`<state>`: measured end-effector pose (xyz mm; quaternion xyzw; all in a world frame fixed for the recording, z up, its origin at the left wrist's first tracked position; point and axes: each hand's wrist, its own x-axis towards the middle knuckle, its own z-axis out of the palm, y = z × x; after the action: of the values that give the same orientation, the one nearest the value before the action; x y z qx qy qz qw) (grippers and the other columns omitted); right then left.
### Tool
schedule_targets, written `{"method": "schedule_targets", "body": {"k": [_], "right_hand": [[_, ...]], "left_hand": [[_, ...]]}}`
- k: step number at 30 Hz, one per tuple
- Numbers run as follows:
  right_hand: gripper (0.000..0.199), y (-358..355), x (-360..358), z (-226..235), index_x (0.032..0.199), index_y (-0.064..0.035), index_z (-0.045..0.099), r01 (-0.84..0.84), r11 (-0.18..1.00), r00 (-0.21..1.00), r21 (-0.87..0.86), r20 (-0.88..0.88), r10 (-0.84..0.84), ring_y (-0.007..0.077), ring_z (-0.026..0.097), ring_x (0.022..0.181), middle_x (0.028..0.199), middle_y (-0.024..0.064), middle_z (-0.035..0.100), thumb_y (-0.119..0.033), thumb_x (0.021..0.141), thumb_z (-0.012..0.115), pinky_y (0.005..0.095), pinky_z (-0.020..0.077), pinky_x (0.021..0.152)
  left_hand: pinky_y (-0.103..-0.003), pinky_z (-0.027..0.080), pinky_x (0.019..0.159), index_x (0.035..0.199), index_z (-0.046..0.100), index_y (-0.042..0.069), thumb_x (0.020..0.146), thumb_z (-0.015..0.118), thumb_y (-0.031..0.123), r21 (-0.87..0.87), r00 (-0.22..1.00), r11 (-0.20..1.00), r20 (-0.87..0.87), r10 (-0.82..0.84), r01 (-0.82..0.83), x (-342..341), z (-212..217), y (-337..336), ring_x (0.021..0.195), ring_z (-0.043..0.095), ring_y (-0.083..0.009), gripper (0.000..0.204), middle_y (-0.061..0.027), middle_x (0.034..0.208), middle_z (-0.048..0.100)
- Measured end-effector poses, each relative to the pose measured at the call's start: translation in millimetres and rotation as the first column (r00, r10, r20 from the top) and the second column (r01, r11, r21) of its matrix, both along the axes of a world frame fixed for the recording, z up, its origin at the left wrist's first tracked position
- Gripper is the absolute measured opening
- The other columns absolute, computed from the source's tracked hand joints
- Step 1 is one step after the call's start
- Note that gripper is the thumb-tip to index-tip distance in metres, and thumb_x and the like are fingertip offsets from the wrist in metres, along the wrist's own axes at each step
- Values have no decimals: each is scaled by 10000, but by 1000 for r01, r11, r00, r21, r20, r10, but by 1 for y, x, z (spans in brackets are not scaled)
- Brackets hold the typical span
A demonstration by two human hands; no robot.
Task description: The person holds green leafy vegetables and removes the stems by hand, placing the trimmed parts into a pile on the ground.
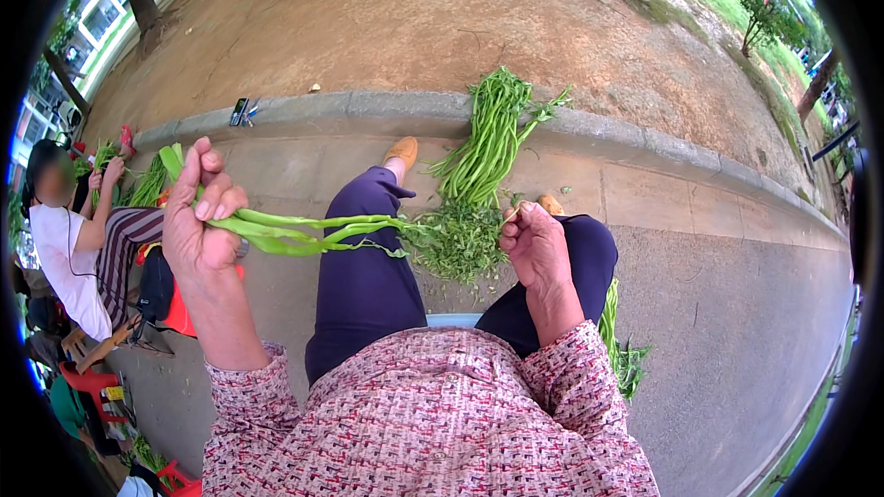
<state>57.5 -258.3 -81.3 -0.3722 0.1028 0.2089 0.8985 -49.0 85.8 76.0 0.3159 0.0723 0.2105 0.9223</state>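
Observation:
My left hand (204, 221) is raised at the left, its fingers closed round several long green vegetable stalks (295, 228). The stalks stretch rightward across my left knee, and their thin tips end over a heap of torn green leaves (460, 244) on the ground between my legs. Above my right knee, my right hand (539, 248) pinches thumb and fingertips together near the heap's right side. A thin bit shows at those fingertips, too small to name. Beyond the heap, a large bundle of green stalks (483, 147) leans on the kerb with its leafy ends up.
The stone kerb (387, 109) separates the pavement from bare soil. More stalks (631, 364) lie beside my right thigh. At the left sits another person (78, 239) with greens in hand, near a red stool (90, 387). Small dark objects (241, 112) rest on the kerb.

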Motion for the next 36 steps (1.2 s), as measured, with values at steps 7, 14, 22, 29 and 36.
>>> {"method": "schedule_targets", "body": {"k": [7, 14, 22, 29, 36], "right_hand": [[89, 14, -10, 41, 821, -4, 563, -77, 993, 996, 91, 60, 71, 119, 562, 589, 758, 82, 610, -62, 881, 534, 217, 445, 526], [62, 30, -28, 78, 834, 12, 610, -168, 983, 954, -79, 240, 183, 87, 588, 624, 780, 80, 652, -35, 853, 575, 192, 450, 546], [54, 38, -40, 89, 848, 11, 609, -114, 968, 888, -225, 415, 201, 66, 574, 651, 774, 50, 645, -35, 853, 582, 187, 445, 574], [46, 42, -50, 87, 834, 4, 574, 57, 936, 773, -348, 609, 179, 65, 568, 699, 823, 63, 621, 42, 809, 586, 185, 451, 615], [96, 41, -50, 83, 797, -7, 515, -49, 985, 730, -163, 667, 147, 86, 514, 701, 812, 80, 587, 86, 786, 535, 222, 433, 621]], "left_hand": [[-189, 345, 387, 1034, 549, -19, 890, 542, 79, 265, 979, 954, -180, -94, 141, 8, -4, -66, 414, 381, -26, 174, -37, 767, 548], [-159, 324, 398, 864, 636, 9, 807, 659, 48, 407, 854, 780, -425, -299, 475, 10, -32, -136, 468, 411, -10, 73, 5, 676, 554], [-197, 362, 499, 816, 623, 6, 814, 654, 78, 609, 848, 603, -463, -259, 516, 12, -41, -149, 573, 453, -22, 78, 33, 670, 552], [-199, 331, 457, 755, 609, 12, 787, 604, 25, 563, 857, 669, -458, -236, 485, 14, -47, -154, 518, 427, -17, 35, 35, 613, 520], [-184, 305, 375, 757, 601, 10, 770, 588, 13, 437, 869, 822, -477, -134, 366, 23, -54, -156, 439, 410, -30, 18, 7, 586, 510]]}}
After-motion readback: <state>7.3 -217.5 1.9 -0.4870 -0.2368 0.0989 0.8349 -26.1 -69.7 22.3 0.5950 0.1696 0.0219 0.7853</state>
